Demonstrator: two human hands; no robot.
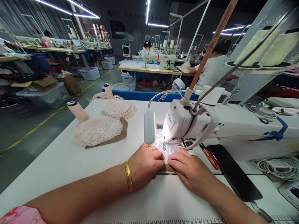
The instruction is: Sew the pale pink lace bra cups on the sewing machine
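Observation:
White lace fabric (pixel 166 150) lies under the head of a white sewing machine (pixel 179 119), lit by a small lamp (pixel 149 127). My left hand (pixel 148 160) grips the lace from the left, its fingers curled and pressed onto it. On the other side, my right hand (pixel 190 168) pinches the same lace near its front edge, thumb and fingers together. Both hands are close in front of the presser area. The needle itself is hidden by the machine head. A brown patch shows on the bed just below the lace.
Cream lace piles (pixel 100 130) and a thread cone (pixel 77 111) stand at the table's left. Right of my hands lie orange-handled snips (pixel 211 158), a black phone (pixel 234 172) and a coiled cable (pixel 279 168). A ruler tape (pixel 187 221) runs along the front edge. Co-workers sit farther back.

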